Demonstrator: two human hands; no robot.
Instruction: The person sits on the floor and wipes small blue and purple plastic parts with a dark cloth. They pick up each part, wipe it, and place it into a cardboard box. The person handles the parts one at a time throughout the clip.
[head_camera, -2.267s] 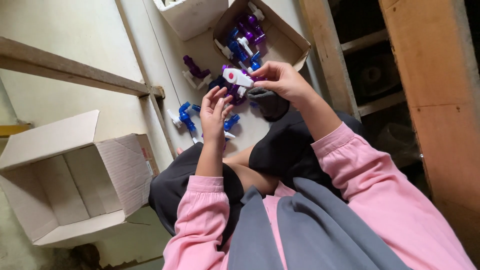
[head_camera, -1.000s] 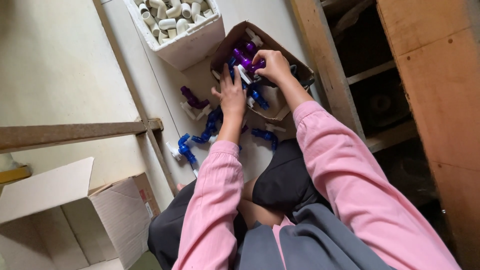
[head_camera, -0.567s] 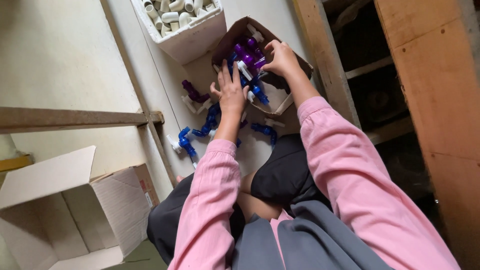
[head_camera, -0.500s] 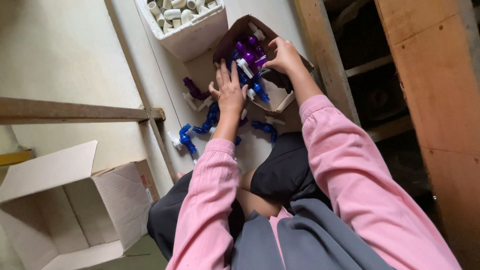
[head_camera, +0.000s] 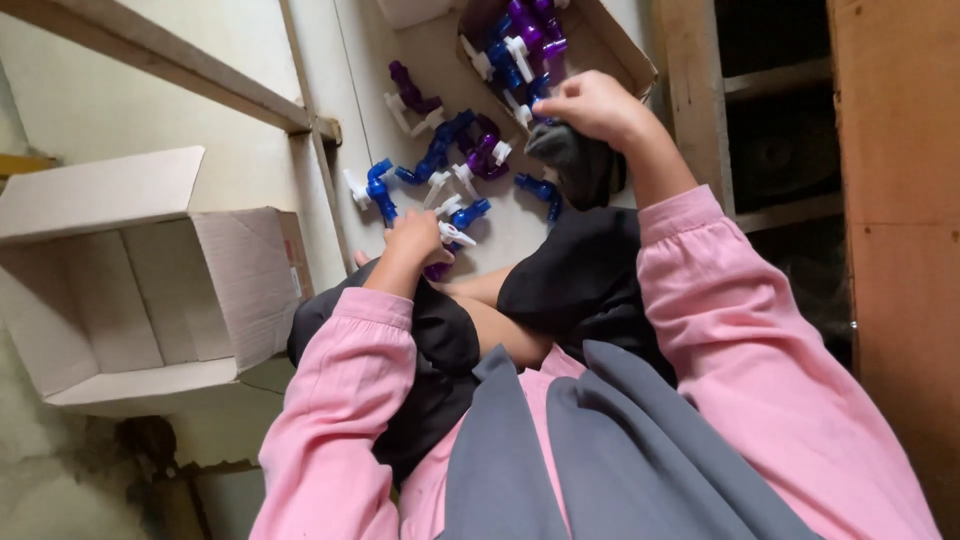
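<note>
Two brown cartons: empty one (head_camera: 150, 290) left, parts-filled one (head_camera: 610, 50) by right hand (head_camera: 590, 100).

left hand (head_camera: 412, 238) low, fingers curled; right hand (head_camera: 590, 105) extended, fisted

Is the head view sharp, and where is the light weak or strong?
Head view: soft daylight, no glare; the left hand and blue and purple plastic parts look slightly blurred; the wooden shelf recesses at right are dark; the open cardboard box is evenly lit.
</note>
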